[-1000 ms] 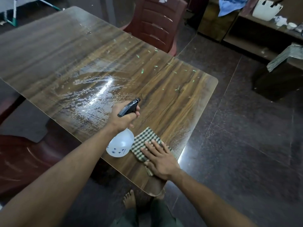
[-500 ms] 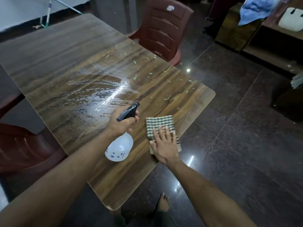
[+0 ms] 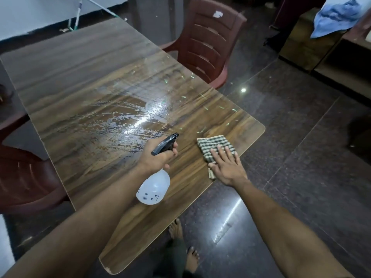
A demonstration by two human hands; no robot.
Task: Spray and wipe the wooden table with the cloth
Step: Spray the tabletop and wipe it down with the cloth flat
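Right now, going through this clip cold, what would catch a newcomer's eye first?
Probably the shiny wet smear across the middle of the wooden table, catching the light. Just in front of it, the left hand grips a white spray bottle with a black nozzle aimed at that patch. Near the table's right edge, the right hand lies flat on a green checked cloth.

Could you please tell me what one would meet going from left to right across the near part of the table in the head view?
Wet streaked patch → left hand gripping the spray bottle → checked cloth under the right hand.
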